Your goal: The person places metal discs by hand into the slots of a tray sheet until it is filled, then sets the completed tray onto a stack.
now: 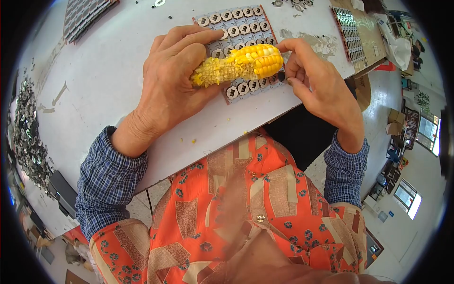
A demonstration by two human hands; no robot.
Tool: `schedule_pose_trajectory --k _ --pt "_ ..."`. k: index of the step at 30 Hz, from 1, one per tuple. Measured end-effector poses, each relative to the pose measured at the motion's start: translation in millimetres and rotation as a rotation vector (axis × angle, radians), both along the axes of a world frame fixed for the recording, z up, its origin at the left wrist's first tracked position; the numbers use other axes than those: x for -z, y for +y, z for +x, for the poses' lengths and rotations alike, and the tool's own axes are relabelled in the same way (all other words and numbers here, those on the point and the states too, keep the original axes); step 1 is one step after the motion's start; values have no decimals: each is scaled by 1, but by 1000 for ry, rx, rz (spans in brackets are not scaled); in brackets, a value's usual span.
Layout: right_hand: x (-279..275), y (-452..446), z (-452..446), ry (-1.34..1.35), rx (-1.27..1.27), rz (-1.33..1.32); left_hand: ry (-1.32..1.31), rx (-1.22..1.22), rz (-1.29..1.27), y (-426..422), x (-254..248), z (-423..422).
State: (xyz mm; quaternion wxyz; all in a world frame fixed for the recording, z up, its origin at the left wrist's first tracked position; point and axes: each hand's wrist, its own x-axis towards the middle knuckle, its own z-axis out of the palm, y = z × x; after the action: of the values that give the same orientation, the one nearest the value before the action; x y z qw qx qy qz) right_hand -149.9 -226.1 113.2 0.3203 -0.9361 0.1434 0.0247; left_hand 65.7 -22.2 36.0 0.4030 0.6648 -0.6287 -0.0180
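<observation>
A partly eaten corn cob (257, 61) lies across my view, yellow kernels at its right end and a stripped left part. My left hand (172, 71) is closed around the stripped end, index finger stretched over a panel of round parts (246, 90). My right hand (314, 78) is at the kernel end, index fingertip at the corn and thumb apart below it. Close to the thumb is a black round piece (281, 75), in line with the panel's bottom row. Beneath the cob, the panel is partly hidden.
More panels lie at the upper left (87, 19) and upper right (347, 35). A heap of small shiny metal parts (30, 132) covers the table's left side. Loose corn crumbs (193, 140) dot the white table (104, 75) by its front edge.
</observation>
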Motion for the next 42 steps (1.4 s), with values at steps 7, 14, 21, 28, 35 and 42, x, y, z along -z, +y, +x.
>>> schedule_pose_trajectory --k 7,14,21,28,35,42 --pt "9 -2 10 -53 -32 -67 -3 -5 -8 -1 0 -1" --pt "6 -2 -1 -113 19 -66 2 -13 -4 0 0 -1" --pt "-1 -6 6 -48 -148 -289 7 -9 -16 1 2 0" --pt "1 -15 19 -48 -276 -228 3 -7 -40 0 4 1" --pt "10 0 6 -143 -68 -187 -5 -20 -42 0 4 -1" --pt "30 30 -18 -247 369 -172 6 -15 -39 0 3 -1"
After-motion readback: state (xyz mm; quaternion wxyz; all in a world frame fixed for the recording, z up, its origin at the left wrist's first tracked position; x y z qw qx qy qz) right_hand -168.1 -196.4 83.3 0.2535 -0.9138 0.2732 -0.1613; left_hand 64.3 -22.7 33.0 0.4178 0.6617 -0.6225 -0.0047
